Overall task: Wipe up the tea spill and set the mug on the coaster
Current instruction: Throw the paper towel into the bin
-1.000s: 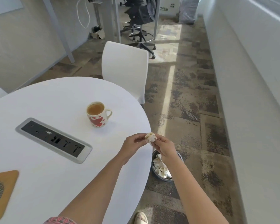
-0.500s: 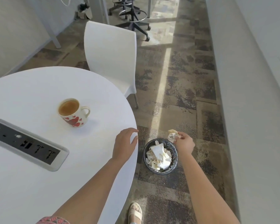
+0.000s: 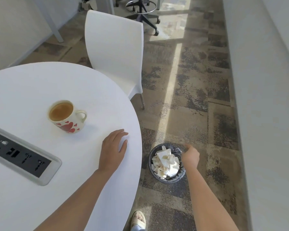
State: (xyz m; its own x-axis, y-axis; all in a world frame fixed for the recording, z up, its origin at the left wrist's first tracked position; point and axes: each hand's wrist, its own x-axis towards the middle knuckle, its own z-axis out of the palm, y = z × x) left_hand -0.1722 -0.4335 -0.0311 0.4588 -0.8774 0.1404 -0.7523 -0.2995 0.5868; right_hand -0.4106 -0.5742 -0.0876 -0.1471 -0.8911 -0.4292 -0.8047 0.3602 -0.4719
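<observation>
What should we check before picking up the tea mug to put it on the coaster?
1. Left hand free, flat on the round white table: ok.
2. Right hand done at the dark wastebasket of crumpled tissues: cannot tell whether it is empty.
3. White heart-patterned mug upright, handle toward the table edge: ok.
4. Tea level close below the rim, so lift slowly: not ok.
5. Table around the mug looks dry: ok.
6. Coaster in sight: not ok, not in this view.
</observation>
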